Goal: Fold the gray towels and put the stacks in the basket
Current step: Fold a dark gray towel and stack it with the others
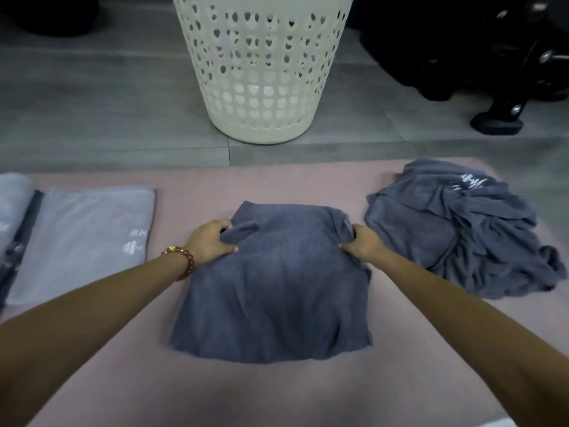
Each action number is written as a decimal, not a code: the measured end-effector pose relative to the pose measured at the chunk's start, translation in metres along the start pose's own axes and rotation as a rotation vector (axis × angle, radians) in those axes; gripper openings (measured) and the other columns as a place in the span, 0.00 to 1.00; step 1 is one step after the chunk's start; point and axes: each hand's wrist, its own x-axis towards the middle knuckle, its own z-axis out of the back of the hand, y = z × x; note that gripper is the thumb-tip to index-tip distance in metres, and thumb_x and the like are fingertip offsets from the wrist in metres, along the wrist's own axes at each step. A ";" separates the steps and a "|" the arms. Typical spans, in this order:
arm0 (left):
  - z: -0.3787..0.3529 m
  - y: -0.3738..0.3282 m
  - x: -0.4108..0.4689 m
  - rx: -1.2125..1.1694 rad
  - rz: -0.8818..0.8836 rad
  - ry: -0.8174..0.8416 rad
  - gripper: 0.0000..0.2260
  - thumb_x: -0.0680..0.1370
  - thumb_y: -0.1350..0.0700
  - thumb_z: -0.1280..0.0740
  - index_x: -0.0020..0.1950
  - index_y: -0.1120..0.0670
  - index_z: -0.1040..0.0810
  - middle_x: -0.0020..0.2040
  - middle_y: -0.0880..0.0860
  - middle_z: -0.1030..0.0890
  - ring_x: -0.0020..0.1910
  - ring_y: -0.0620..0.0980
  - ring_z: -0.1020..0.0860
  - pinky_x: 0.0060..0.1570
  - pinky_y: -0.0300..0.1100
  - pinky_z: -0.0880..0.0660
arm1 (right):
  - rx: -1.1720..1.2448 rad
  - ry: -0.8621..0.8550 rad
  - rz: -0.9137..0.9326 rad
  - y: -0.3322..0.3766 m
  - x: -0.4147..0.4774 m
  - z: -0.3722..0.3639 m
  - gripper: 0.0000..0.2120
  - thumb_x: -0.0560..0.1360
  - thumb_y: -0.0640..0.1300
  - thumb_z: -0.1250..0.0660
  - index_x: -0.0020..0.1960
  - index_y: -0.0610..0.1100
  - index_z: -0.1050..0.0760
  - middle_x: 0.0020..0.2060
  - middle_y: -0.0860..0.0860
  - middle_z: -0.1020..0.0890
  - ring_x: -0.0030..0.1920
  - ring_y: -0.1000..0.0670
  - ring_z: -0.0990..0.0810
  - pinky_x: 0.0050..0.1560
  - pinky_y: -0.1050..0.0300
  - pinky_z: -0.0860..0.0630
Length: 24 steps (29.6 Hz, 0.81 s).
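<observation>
A dark gray towel point(277, 288) lies partly folded on the pink surface point(277, 396) in front of me. My left hand point(211, 241) grips a bunched fold at the towel's far left edge. My right hand point(361, 243) pinches the far right edge. A crumpled heap of dark gray towels point(455, 232) sits to the right. The white perforated basket point(261, 66) stands on the floor beyond the surface, straight ahead.
A folded light gray towel point(83, 238) lies flat at the left, with another light piece point(12, 204) at the far left edge. Black equipment with a foot point(498, 118) stands on the gray floor at the back right.
</observation>
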 end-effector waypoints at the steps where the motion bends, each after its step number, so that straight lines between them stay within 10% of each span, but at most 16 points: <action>1: -0.001 -0.001 -0.007 0.091 -0.125 -0.026 0.12 0.61 0.46 0.34 0.36 0.49 0.34 0.36 0.49 0.25 0.40 0.52 0.26 0.37 0.43 0.36 | -0.055 -0.084 0.091 0.001 -0.006 -0.002 0.10 0.75 0.41 0.36 0.55 0.38 0.27 0.53 0.41 0.21 0.54 0.39 0.23 0.50 0.52 0.28; 4: -0.008 0.001 -0.037 0.697 -0.707 -0.239 0.08 0.62 0.53 0.44 0.40 0.48 0.35 0.46 0.50 0.26 0.48 0.54 0.28 0.44 0.46 0.38 | -0.266 -0.444 0.733 -0.006 -0.042 -0.005 0.08 0.68 0.35 0.43 0.45 0.39 0.29 0.45 0.42 0.26 0.43 0.40 0.25 0.38 0.53 0.29; 7: -0.004 0.015 -0.089 0.941 -0.984 0.020 0.12 0.62 0.53 0.39 0.44 0.48 0.25 0.54 0.50 0.26 0.55 0.51 0.29 0.56 0.49 0.39 | -0.643 -0.320 1.150 -0.051 -0.084 -0.015 0.07 0.68 0.38 0.41 0.45 0.43 0.27 0.46 0.46 0.25 0.42 0.45 0.27 0.42 0.57 0.30; 11: 0.011 0.033 -0.134 0.842 -0.764 0.258 0.07 0.63 0.49 0.38 0.39 0.45 0.25 0.56 0.45 0.25 0.56 0.46 0.27 0.62 0.48 0.40 | -0.456 0.098 0.835 -0.106 -0.116 -0.012 0.21 0.59 0.29 0.42 0.48 0.45 0.27 0.54 0.50 0.27 0.49 0.45 0.23 0.49 0.57 0.26; 16: 0.006 0.007 -0.131 0.329 -0.543 0.012 0.10 0.71 0.49 0.39 0.50 0.47 0.25 0.51 0.46 0.23 0.49 0.48 0.23 0.54 0.45 0.28 | -0.006 -0.255 0.590 -0.063 -0.131 0.007 0.12 0.72 0.32 0.35 0.53 0.41 0.23 0.51 0.50 0.21 0.55 0.44 0.23 0.55 0.65 0.34; 20: -0.005 -0.001 -0.096 0.356 -0.169 -0.052 0.36 0.67 0.33 0.40 0.69 0.54 0.31 0.71 0.58 0.35 0.68 0.58 0.36 0.68 0.52 0.36 | 0.081 -0.099 0.359 -0.020 -0.119 -0.002 0.35 0.74 0.52 0.33 0.74 0.44 0.45 0.73 0.46 0.43 0.75 0.48 0.47 0.71 0.56 0.47; 24: -0.004 -0.007 -0.069 -0.030 0.075 0.182 0.18 0.67 0.50 0.24 0.52 0.55 0.23 0.49 0.54 0.21 0.51 0.53 0.24 0.47 0.34 0.29 | 0.415 0.066 -0.046 0.004 -0.089 -0.002 0.38 0.75 0.51 0.33 0.76 0.42 0.50 0.74 0.45 0.40 0.72 0.45 0.38 0.66 0.57 0.39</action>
